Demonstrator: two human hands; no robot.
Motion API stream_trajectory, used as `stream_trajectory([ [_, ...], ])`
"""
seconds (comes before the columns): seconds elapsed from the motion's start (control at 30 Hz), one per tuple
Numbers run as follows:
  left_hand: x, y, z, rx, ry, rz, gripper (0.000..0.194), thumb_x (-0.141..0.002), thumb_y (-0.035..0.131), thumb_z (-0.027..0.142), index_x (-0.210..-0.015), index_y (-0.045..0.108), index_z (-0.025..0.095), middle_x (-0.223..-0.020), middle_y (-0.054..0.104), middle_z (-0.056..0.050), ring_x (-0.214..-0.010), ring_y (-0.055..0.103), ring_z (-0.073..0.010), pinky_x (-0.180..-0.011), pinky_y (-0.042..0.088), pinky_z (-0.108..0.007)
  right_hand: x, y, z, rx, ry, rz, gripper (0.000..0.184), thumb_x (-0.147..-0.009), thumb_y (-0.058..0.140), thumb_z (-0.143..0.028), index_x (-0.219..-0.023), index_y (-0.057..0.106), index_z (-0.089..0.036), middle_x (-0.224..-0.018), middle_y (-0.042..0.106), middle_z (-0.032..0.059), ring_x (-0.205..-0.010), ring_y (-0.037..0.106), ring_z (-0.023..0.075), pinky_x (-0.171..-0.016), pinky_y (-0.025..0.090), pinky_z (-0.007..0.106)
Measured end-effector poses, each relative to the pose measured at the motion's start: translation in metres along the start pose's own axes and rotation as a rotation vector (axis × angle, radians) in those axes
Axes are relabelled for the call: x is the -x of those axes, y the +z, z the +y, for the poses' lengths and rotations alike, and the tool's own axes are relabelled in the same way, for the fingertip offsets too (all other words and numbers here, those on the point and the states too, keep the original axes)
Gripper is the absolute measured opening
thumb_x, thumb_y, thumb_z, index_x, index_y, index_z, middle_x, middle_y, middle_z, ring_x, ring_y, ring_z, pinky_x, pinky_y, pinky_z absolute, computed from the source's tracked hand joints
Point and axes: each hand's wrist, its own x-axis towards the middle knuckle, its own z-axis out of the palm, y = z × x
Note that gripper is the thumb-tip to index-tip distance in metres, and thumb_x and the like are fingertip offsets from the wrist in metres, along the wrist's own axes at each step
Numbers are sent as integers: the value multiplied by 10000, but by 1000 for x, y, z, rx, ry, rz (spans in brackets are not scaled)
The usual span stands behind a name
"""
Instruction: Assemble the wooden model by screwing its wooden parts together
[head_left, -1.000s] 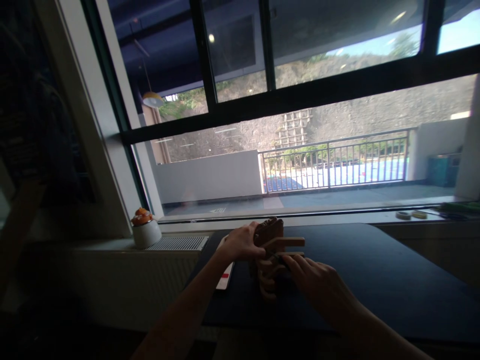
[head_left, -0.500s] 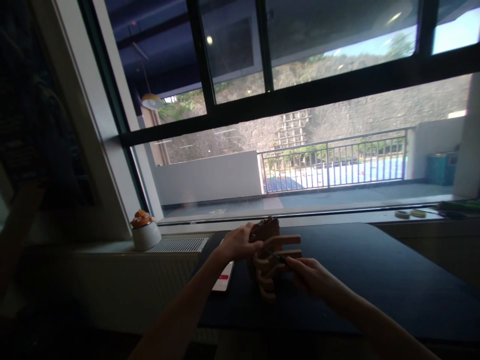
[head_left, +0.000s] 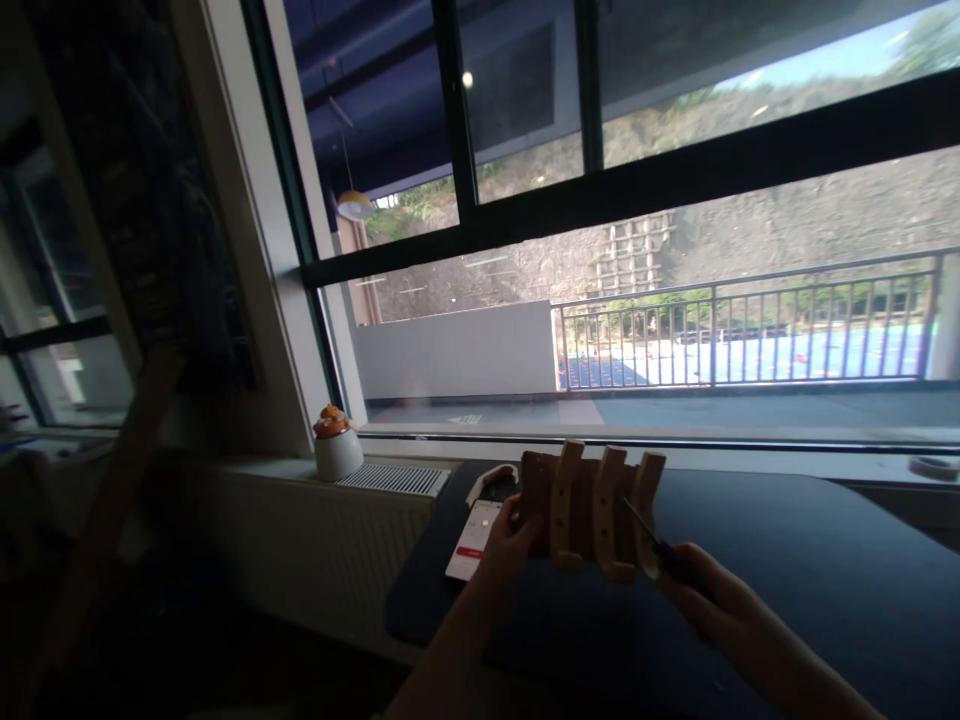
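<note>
A dark brown wooden board (head_left: 535, 480) carries several paler curved wooden hooks (head_left: 602, 510) set side by side, with small dark holes in them. My left hand (head_left: 512, 540) is closed on the board's left end and holds it tilted up above the table. In my right hand (head_left: 705, 590) is a screwdriver (head_left: 664, 553) with a dark handle and thin shaft. Its shaft points up and left, near the rightmost hook; whether the tip touches the wood I cannot tell. Left of the board, a phone (head_left: 469, 540) with a lit screen lies beside my left hand.
A dark table (head_left: 787, 530) stands against the windowsill. Behind the phone lies a pale curved piece (head_left: 491, 477). A white pot with an orange top (head_left: 336, 445) stands on the sill at left, above a radiator (head_left: 322, 540). A roll of tape (head_left: 932, 467) sits far right.
My left hand has turned the board so its hooks now face me upright in a row. The screwdriver has moved right, to the rightmost hook. The view has swung left.
</note>
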Motion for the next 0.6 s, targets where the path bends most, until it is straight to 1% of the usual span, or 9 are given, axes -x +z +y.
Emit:
stream_trajectory([
  [0.07, 7, 9, -15, 137, -51, 33, 558, -672, 737, 454, -1109, 514, 187, -980, 687, -80, -890, 678, -261, -739, 553, -360, 2, 8, 7, 119, -67, 117, 303, -716, 605, -483, -826, 639, -203, -697, 653, 28, -644, 583, 196, -589, 460, 300],
  [0.1, 11, 13, -20, 185, -59, 44, 562, -661, 751, 449, -1098, 517, 185, -968, 691, -77, -886, 679, -260, -744, 551, -359, 4, 14, 10, 152, -83, 152, 305, -703, 614, -477, -827, 647, -201, -737, 677, 44, -690, 610, 218, -628, 480, 312],
  [0.17, 17, 19, -27, 240, -59, 63, 547, -656, 768, 420, -1081, 521, 181, -946, 699, -71, -872, 681, -251, -754, 542, -356, 10, 29, 15, 162, -103, 193, 349, -701, 614, -474, -900, 662, -191, -818, 708, 66, -768, 647, 250, -692, 506, 326],
  [0.2, 20, 21, -30, 253, -56, 72, 534, -661, 768, 405, -1078, 521, 181, -937, 702, -69, -860, 681, -246, -754, 537, -353, 12, 38, 18, 165, -94, 207, 374, -705, 617, -469, -950, 660, -189, -845, 717, 70, -787, 658, 256, -702, 515, 328],
  [0.27, 25, 22, -34, 257, -40, 89, 510, -678, 763, 384, -1078, 522, 181, -935, 704, -66, -855, 678, -235, -760, 525, -342, 16, 56, 22, 175, -74, 192, 422, -740, 607, -455, -1070, 638, -194, -942, 726, 75, -864, 669, 262, -752, 522, 335],
  [0.33, 28, 22, -37, 249, -23, 97, 495, -689, 757, 380, -1079, 524, 183, -951, 702, -66, -872, 672, -230, -769, 517, -333, 17, 69, 24, 183, -58, 196, 440, -768, 590, -457, -1125, 626, -203, -1020, 719, 78, -939, 664, 269, -788, 522, 346],
  [0.43, 29, 21, -38, 232, -22, 87, 509, -681, 763, 368, -1090, 523, 185, -976, 696, -66, -896, 664, -231, -778, 514, -329, 16, 79, 25, 172, -46, 217, 426, -774, 578, -478, -1072, 665, -186, -993, 725, 91, -940, 668, 283, -802, 522, 362],
  [0.53, 28, 20, -38, 215, -19, 84, 493, -700, 749, 352, -1101, 519, 180, -977, 695, -69, -884, 661, -223, -777, 510, -326, 13, 81, 25, 149, -32, 199, 418, -775, 571, -476, -1018, 686, -156, -927, 734, 106, -886, 680, 287, -789, 521, 368],
  [0.6, 27, 21, -38, 210, -8, 84, 470, -714, 740, 346, -1093, 523, 174, -967, 698, -73, -879, 657, -217, -779, 506, -323, 12, 80, 25, 137, -29, 185, 412, -776, 568, -476, -1003, 688, -154, -933, 735, 107, -890, 679, 285, -789, 517, 362],
])
